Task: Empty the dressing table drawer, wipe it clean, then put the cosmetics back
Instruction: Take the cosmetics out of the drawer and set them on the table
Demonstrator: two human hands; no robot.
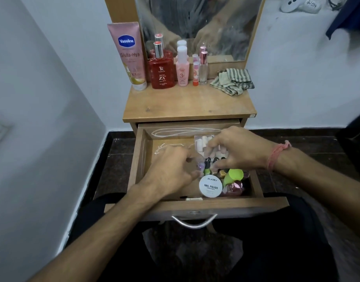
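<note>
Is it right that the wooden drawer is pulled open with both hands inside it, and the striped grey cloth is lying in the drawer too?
Not quite. The head view shows the striped grey cloth crumpled on the wooden tabletop beside the bottles, not in the wooden drawer. The drawer is open, with the left hand and right hand inside.

a home bedroom corner: a small wooden dressing table (187, 102) with a mirror (197, 21) stands against plain white walls, bottles of lotion (128, 55) and perfume (162, 72) lined along its back edge, its drawer (195, 206) pulled open.
</note>
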